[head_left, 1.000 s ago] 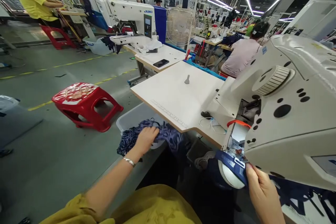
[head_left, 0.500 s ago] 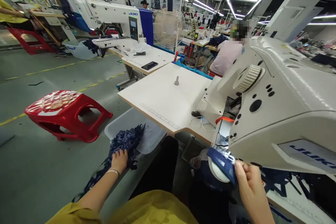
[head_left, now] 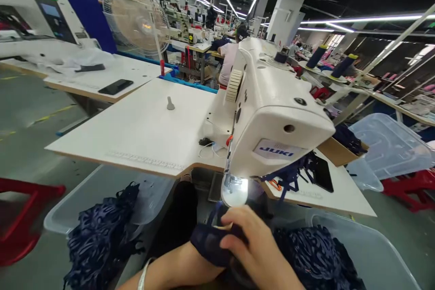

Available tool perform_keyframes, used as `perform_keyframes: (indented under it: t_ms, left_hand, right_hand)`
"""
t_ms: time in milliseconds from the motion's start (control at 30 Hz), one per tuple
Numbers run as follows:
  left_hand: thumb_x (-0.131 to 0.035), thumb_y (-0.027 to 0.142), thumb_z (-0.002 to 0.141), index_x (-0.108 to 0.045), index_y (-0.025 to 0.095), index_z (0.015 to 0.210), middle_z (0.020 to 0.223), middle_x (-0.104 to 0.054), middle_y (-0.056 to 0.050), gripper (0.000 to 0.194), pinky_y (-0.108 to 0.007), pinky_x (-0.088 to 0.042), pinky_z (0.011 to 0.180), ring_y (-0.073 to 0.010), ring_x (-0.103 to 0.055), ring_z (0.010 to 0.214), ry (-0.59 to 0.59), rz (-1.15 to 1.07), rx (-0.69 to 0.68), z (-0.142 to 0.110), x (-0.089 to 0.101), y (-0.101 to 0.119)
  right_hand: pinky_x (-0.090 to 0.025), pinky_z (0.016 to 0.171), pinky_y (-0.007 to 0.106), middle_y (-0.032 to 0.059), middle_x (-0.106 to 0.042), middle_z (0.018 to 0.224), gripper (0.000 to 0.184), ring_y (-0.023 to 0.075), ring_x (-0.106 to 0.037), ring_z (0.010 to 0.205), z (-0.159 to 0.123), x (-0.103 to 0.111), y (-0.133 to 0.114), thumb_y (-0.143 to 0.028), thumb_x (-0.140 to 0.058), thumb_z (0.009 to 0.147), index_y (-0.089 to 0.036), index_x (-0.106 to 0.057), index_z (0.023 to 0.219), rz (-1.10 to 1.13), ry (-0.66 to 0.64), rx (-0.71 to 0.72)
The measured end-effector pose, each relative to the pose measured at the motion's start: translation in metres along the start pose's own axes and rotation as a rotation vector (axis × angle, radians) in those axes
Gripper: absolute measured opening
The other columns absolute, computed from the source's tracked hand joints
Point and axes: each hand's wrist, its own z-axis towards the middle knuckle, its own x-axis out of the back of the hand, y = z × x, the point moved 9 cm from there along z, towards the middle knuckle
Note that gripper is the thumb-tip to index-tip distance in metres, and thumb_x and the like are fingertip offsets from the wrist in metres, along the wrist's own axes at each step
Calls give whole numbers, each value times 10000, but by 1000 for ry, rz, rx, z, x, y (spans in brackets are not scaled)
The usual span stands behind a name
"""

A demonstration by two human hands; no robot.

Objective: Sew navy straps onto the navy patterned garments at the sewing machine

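Just below the lit round arm end [head_left: 234, 192] of the sewing machine, both my hands meet at a small piece of navy fabric [head_left: 210, 242]. My right hand [head_left: 251, 240] pinches the fabric between thumb and fingers. From the lower left comes my left hand [head_left: 192, 265], a bracelet on its wrist. The navy fabric covers its fingers, so their grip cannot be made out. Above the hands stands the white sewing machine head [head_left: 285, 122].
Clear bins with heaped navy straps [head_left: 98, 240] and more navy straps [head_left: 316, 253] flank my legs. A white worktable [head_left: 136, 127] carries a grey pin. At right lie a black phone [head_left: 322, 173] and orange-handled scissors [head_left: 274, 185]. A red stool [head_left: 23, 217] stands left.
The view has swung right. My left hand has left the strap pile in the left bin and come to my right hand. The navy fabric has moved off the machine's arm end.
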Motion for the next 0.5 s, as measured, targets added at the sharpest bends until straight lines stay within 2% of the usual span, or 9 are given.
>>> perform_keyframes:
  t_ms: [67,133,167,233,300,333,400,433,500]
  left_hand:
    - [-388,286,946,-573,168,1190,1123,-650,-69,328,-286,-465,962,-159,-593,982,-11,-47,78,0,10,1]
    - [-337,349,977,-546,175,1225,1148,-636,-64,368,-288,-433,1001,-162,-571,1033,-20,-108,154,-3,17,0]
    - [-308,368,985,-552,173,1213,1136,-638,-63,386,-282,-431,998,-161,-570,1029,-6,-125,181,-4,20,0]
    - [-250,375,995,-592,157,1128,1065,-657,-68,427,-264,-459,938,-161,-588,968,57,-101,242,-7,23,-5]
    - [-205,356,999,-641,156,935,864,-679,-55,484,-239,-498,783,-149,-609,783,116,7,290,-10,25,-11]
    - [-190,336,1000,-641,166,819,740,-662,-41,515,-232,-495,691,-140,-594,670,137,90,291,-11,26,-13]
    - [-179,291,995,-598,188,662,585,-601,-23,545,-241,-453,564,-133,-544,533,224,291,204,-11,36,-8]
    - [-197,277,990,-577,198,623,547,-575,-18,535,-250,-426,522,-134,-523,499,312,406,133,-12,46,-1]
    - [-314,272,973,-554,206,599,527,-539,-11,449,-265,-401,508,-139,-505,495,564,649,9,-21,71,14]
  right_hand:
    - [-432,915,217,22,-611,1088,228,140,-565,1029,-8,19,17,-351,-548,919,-246,-545,1122,-58,3,-100]
    - [-453,786,190,-2,-616,935,128,115,-585,875,-13,28,32,-332,-496,948,-231,-568,978,-58,-29,-180]
    - [-447,700,178,-19,-598,832,146,101,-577,769,-14,30,37,-323,-473,960,-224,-558,894,-57,-23,-201]
    - [-425,618,186,-26,-567,746,195,99,-551,674,-9,35,41,-312,-439,974,-214,-531,832,-128,65,-197]
    - [-411,610,220,-5,-571,734,231,126,-546,673,0,37,36,-312,-405,986,-207,-522,816,-332,202,-111]
    - [-395,595,241,6,-568,712,269,143,-536,662,6,34,32,-311,-385,991,-206,-518,782,-459,241,-49]
    - [-346,558,276,17,-545,642,342,167,-501,613,16,23,25,-294,-356,998,-209,-502,700,-695,257,65]
    - [-324,547,287,19,-532,614,365,173,-485,590,21,17,24,-279,-349,998,-210,-494,670,-778,245,100]
    - [-306,542,299,23,-529,598,382,176,-478,568,27,12,25,-279,-348,998,-208,-492,651,-862,223,120]
